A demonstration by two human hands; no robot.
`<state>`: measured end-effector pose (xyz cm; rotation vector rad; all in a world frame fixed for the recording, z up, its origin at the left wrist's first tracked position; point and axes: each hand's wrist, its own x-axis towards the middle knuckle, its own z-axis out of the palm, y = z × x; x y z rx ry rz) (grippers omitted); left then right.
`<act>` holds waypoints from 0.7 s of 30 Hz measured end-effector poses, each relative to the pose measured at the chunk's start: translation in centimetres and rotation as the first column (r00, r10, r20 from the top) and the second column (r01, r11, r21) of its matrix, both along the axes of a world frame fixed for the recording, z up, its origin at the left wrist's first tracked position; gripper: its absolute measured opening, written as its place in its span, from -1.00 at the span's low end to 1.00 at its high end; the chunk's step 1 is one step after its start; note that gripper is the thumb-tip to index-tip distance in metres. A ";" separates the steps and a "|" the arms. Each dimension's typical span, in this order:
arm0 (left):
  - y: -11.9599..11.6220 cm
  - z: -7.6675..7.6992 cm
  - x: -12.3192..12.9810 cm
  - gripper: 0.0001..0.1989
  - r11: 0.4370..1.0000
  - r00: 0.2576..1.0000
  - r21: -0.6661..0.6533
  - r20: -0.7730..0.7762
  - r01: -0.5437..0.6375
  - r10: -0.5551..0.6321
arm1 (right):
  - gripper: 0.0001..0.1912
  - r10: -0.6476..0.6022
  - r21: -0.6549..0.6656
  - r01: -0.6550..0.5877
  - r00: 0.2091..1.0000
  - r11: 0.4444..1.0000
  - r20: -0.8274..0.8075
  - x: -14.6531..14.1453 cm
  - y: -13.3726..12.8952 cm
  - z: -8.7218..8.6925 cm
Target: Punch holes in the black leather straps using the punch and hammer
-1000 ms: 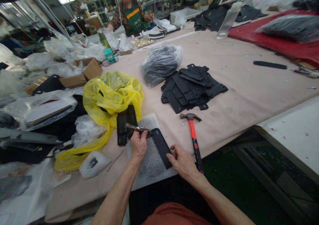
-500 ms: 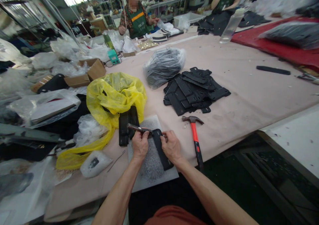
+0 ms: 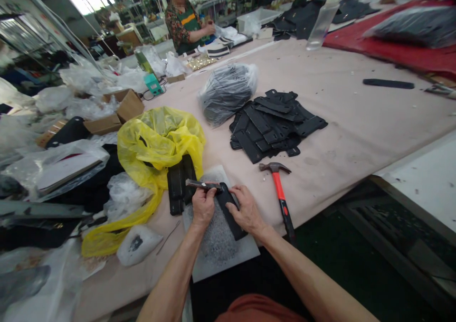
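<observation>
Pinched in my left hand (image 3: 203, 207) is a metal punch (image 3: 195, 184), a short bar-like tool lying nearly level, its right end at the top of a black strap piece (image 3: 231, 213). My right hand (image 3: 247, 213) grips the strap piece along its right edge, thumb on top and fingers by the upper end. Beneath them lies a pale board (image 3: 219, 250) with a dark, heavily pitted surface. Left of the board are stacked black strap pieces (image 3: 176, 189). To the right, a claw hammer (image 3: 278, 184) with a red and black handle rests on the table.
A heap of black pieces (image 3: 270, 125) lies beyond the board, beside a filled clear plastic bag (image 3: 228, 94). A yellow plastic bag (image 3: 160, 137) and a cardboard box (image 3: 124, 110) crowd the left. The table edge runs right of the hammer. A co-worker (image 3: 183, 23) stands across the table.
My right hand has shifted its fingers on the strap piece, the thumb now lying over it. The punch has moved slightly right against the strap's upper end. The view has shifted a little.
</observation>
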<state>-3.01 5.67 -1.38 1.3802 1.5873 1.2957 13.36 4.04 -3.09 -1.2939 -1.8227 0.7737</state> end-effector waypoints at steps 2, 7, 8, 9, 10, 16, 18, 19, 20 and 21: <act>-0.1 0.2 0.0 -0.82 1.000 1.000 0.003 -0.023 0.015 -0.015 | -0.44 0.048 0.021 -0.048 0.999 0.999 0.020 0.4 -0.8 -0.4; -0.1 0.4 0.0 -0.82 1.000 0.997 0.006 -0.074 0.012 -0.011 | -0.35 0.048 0.014 -0.049 0.997 0.999 0.067 0.4 -1.6 -1.1; -0.2 0.4 0.1 -0.82 1.000 0.997 0.008 -0.073 0.008 -0.008 | -0.35 0.052 0.014 -0.053 0.996 0.999 0.072 0.3 -1.5 -1.1; -0.2 0.4 0.1 -0.82 1.000 0.998 0.011 -0.067 0.005 -0.005 | -0.35 0.058 0.014 -0.060 0.995 0.998 0.075 0.3 -1.5 -1.1; -0.2 0.5 0.2 -0.82 1.000 0.998 0.012 -0.062 0.005 -0.004 | -0.34 0.066 0.012 -0.067 0.995 0.998 0.078 0.2 -1.4 -1.0; -0.2 0.6 0.7 -0.82 1.000 0.999 0.007 -0.050 0.009 -0.008 | -0.34 0.060 -0.024 -0.058 0.994 0.998 0.092 0.3 -1.4 -0.6; -0.1 0.5 0.7 -0.82 1.000 0.998 0.010 -0.061 0.000 0.000 | -0.35 0.060 -0.026 -0.058 0.994 0.998 0.089 0.4 -1.4 -0.5; -0.1 0.4 0.7 -0.82 1.000 0.998 0.010 -0.067 -0.003 0.004 | -0.35 0.059 -0.024 -0.057 0.995 0.998 0.085 0.4 -1.4 -0.5; 0.0 0.3 0.7 -0.82 1.000 0.997 0.009 -0.075 -0.006 0.007 | -0.35 0.058 -0.021 -0.056 0.995 0.998 0.081 0.4 -1.4 -0.5; 0.0 0.2 0.7 -0.82 1.000 0.996 0.008 -0.084 -0.008 0.009 | -0.36 0.057 -0.018 -0.056 0.995 0.998 0.078 0.4 -1.4 -0.5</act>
